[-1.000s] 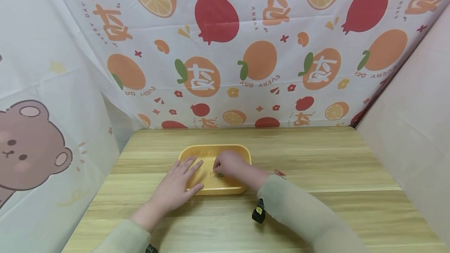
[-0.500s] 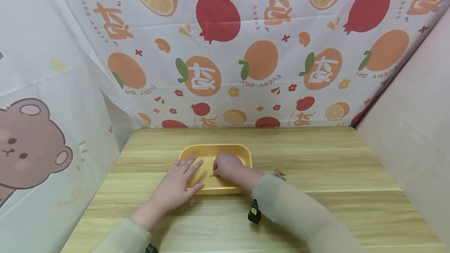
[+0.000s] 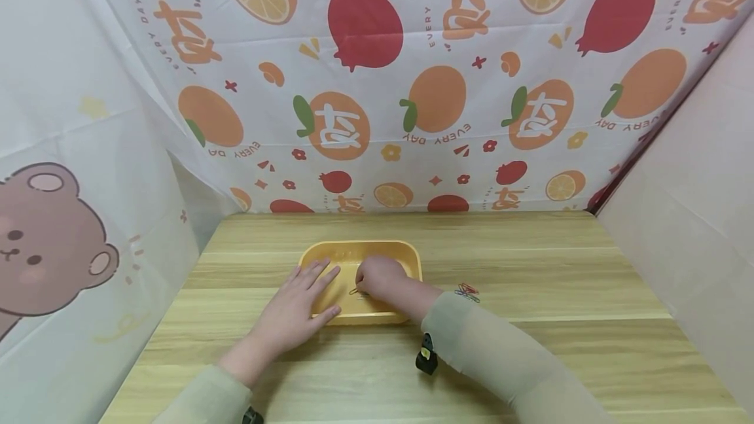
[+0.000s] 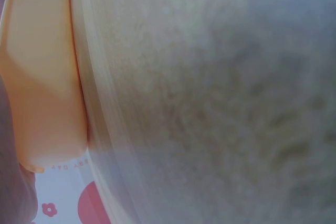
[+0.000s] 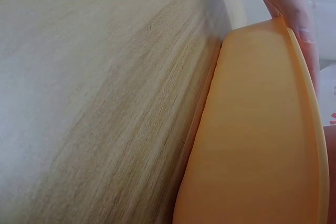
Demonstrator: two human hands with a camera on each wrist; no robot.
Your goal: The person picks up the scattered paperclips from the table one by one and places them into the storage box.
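A yellow tray [image 3: 412, 257] sits on the wooden table. My left hand [image 3: 288, 313] lies over its front left corner, fingers spread over the rim and thumb along the front edge. My right hand [image 3: 381, 278] reaches down inside the tray with its fingers curled, fingertips at the tray floor. A paper clip [image 3: 353, 291] shows beside those fingertips; the right hand hides what lies under it, and I cannot tell whether it pinches a clip. In the right wrist view the tray's outer wall [image 5: 252, 124] fills the right part, with left-hand fingers [image 5: 306, 38] at its far end.
Several coloured paper clips [image 3: 467, 292] lie in a small heap on the table, right of the tray, close behind the right sleeve [image 3: 471, 332]. Printed cloth [image 3: 377, 103] with fruit hangs behind the table, and pale cloths stand at both sides.
One second ago my right hand's fingertips were higher, with small clips visible under them; now they are lower and cover these. The right sleeve moved slightly left, uncovering more of the heap. The left hand stays.
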